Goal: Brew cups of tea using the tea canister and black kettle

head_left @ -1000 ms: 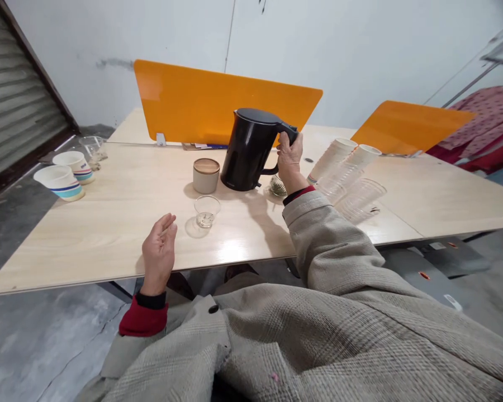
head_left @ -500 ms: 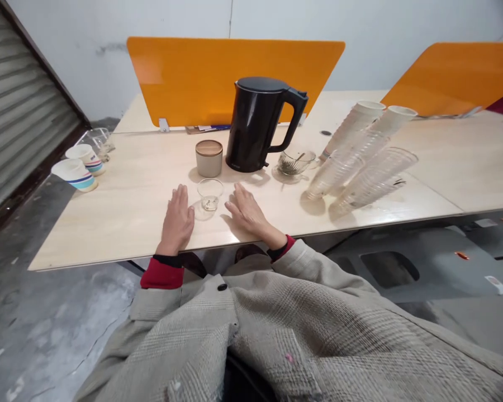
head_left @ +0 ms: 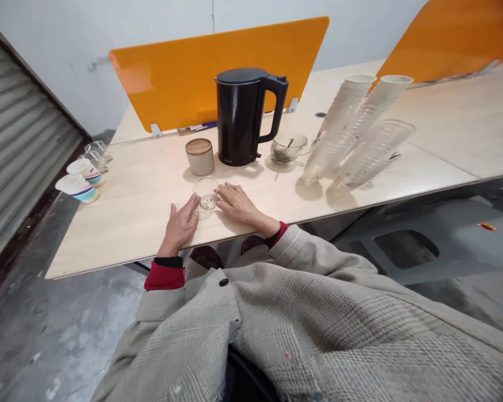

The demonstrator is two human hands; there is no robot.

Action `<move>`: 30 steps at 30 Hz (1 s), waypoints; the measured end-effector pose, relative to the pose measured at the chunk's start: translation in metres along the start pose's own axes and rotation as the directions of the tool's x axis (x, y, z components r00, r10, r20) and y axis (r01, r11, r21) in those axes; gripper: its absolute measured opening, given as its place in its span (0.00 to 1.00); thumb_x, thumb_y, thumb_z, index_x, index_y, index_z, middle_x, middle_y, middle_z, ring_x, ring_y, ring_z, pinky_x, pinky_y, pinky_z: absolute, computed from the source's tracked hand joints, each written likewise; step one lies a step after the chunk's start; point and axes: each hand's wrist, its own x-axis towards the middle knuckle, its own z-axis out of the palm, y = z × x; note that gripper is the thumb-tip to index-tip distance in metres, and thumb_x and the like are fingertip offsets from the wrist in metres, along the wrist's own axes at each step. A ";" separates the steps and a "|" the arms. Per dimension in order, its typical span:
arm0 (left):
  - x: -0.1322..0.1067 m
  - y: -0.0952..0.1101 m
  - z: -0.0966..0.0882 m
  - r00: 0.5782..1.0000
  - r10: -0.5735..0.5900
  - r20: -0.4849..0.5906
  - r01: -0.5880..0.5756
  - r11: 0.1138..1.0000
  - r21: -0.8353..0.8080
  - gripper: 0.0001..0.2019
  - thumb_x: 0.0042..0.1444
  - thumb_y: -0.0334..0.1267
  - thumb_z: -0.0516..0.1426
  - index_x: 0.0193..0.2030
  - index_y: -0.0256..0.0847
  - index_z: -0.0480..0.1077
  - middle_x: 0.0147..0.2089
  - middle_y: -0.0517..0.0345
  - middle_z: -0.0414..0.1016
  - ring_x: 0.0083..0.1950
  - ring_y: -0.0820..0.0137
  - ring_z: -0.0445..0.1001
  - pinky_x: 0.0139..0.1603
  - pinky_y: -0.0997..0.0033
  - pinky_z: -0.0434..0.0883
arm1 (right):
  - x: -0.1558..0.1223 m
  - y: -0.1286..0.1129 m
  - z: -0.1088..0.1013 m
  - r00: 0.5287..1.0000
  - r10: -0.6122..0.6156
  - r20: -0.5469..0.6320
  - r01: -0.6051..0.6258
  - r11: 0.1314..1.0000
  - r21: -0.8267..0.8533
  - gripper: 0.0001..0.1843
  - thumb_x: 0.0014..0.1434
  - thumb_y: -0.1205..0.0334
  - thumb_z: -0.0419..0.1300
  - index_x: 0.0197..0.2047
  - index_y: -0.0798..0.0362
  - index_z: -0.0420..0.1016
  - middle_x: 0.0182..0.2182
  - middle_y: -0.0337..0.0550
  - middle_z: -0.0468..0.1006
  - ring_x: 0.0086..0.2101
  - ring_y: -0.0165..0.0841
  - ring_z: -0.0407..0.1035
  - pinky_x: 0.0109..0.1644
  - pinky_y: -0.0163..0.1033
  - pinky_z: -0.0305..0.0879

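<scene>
- Chg: R hand (head_left: 237,202), on kettle handle (head_left: 280,106) approx. 1 s earlier, was off it & at R side of small clear cup (head_left: 207,194), just L of frame ctr.
- L hand (head_left: 180,225) had come in too; ½ s earlier both stood apart from cup, now fingers met it from either side.
- Meaning (my read): work had prob. shifted from kettle (head_left: 240,117) to cup; kettle stood untouched on table (head_left: 121,223), upper mid frame.
- Grip: fingers spread, not wrapped round; cup upright btwn hands. Couldn't tell how hard they pressed, or if cup was slightly lifted.
- Unclear: dark bits low in cup, too small to ID; liquid level n/a. Fingertips partly covered cup's sides.
- Stacked clear cups (head_left: 373,156), R of frame, overlapped; no count poss.
- Orange panel (head_left: 456,39), upper R, cut off by frame edge.
</scene>
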 end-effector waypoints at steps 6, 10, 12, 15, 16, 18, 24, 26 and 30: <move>-0.003 -0.003 -0.001 1.000 0.015 -0.008 -0.015 0.999 -0.044 0.35 0.68 0.38 0.46 0.82 0.41 0.52 0.78 0.51 0.66 0.83 0.62 0.57 0.85 0.33 0.31 | 0.003 0.008 0.006 0.997 -0.036 -0.062 0.036 0.999 -0.006 0.26 0.76 0.55 0.48 0.70 0.56 0.71 0.71 0.59 0.72 0.74 0.52 0.58 0.77 0.63 0.52; -0.003 -0.005 0.001 0.996 -0.008 -0.083 0.006 1.000 -0.023 0.34 0.69 0.36 0.46 0.82 0.43 0.52 0.79 0.50 0.66 0.82 0.62 0.60 0.85 0.36 0.35 | 0.000 0.009 0.009 0.990 0.023 -0.138 -0.031 0.998 -0.059 0.31 0.75 0.59 0.46 0.76 0.63 0.64 0.76 0.61 0.65 0.75 0.49 0.56 0.79 0.58 0.51; -0.002 -0.003 0.004 0.986 -0.056 -0.160 0.063 0.997 0.042 0.33 0.70 0.36 0.45 0.81 0.39 0.54 0.81 0.45 0.60 0.84 0.59 0.55 0.85 0.36 0.38 | -0.006 0.006 0.009 0.978 0.089 -0.187 -0.111 0.987 -0.113 0.33 0.75 0.61 0.44 0.77 0.68 0.60 0.76 0.64 0.63 0.76 0.50 0.56 0.80 0.57 0.49; -0.003 0.004 0.007 0.969 -0.096 -0.228 0.142 0.970 0.196 0.31 0.72 0.39 0.45 0.80 0.34 0.56 0.85 0.41 0.50 0.87 0.50 0.43 0.84 0.31 0.43 | -0.017 -0.001 0.005 0.973 0.160 -0.168 -0.194 0.959 -0.205 0.35 0.74 0.60 0.46 0.78 0.71 0.57 0.77 0.69 0.59 0.76 0.56 0.55 0.80 0.62 0.47; -0.003 0.007 0.007 0.968 -0.102 -0.229 0.158 0.957 0.243 0.32 0.73 0.41 0.45 0.80 0.33 0.56 0.85 0.40 0.48 0.87 0.48 0.41 0.84 0.30 0.44 | -0.020 -0.004 0.004 0.975 0.172 -0.140 -0.201 0.952 -0.229 0.36 0.74 0.59 0.47 0.78 0.72 0.56 0.78 0.70 0.57 0.76 0.57 0.53 0.80 0.63 0.47; -0.003 0.011 0.008 0.971 -0.119 -0.207 0.181 0.932 0.313 0.32 0.75 0.45 0.43 0.81 0.32 0.54 0.86 0.39 0.45 0.87 0.47 0.40 0.84 0.31 0.44 | -0.025 -0.009 0.001 0.981 0.178 -0.079 -0.193 0.944 -0.267 0.38 0.75 0.56 0.48 0.79 0.73 0.54 0.79 0.72 0.53 0.78 0.59 0.49 0.80 0.64 0.44; -0.002 0.015 0.009 0.979 -0.168 -0.114 0.198 0.907 0.372 0.35 0.76 0.50 0.39 0.82 0.34 0.52 0.86 0.42 0.46 0.87 0.49 0.42 0.84 0.32 0.45 | -0.026 -0.018 -0.004 0.983 0.175 0.055 -0.150 0.940 -0.308 0.41 0.77 0.50 0.47 0.79 0.74 0.52 0.80 0.73 0.47 0.80 0.59 0.42 0.82 0.66 0.39; -0.001 0.014 0.010 0.980 -0.167 -0.111 0.197 0.904 0.380 0.35 0.76 0.51 0.39 0.83 0.36 0.52 0.86 0.43 0.46 0.87 0.50 0.43 0.84 0.33 0.44 | -0.026 -0.020 -0.004 0.981 0.182 0.072 -0.151 0.938 -0.311 0.42 0.77 0.48 0.47 0.80 0.74 0.51 0.81 0.72 0.46 0.80 0.58 0.40 0.82 0.66 0.37; -0.001 0.014 0.010 0.979 -0.172 -0.108 0.200 0.900 0.387 0.35 0.76 0.51 0.39 0.83 0.36 0.52 0.86 0.44 0.45 0.87 0.50 0.43 0.84 0.33 0.44 | -0.027 -0.022 -0.005 0.978 0.189 0.083 -0.153 0.934 -0.323 0.43 0.77 0.47 0.47 0.80 0.73 0.50 0.81 0.71 0.45 0.80 0.57 0.39 0.82 0.65 0.36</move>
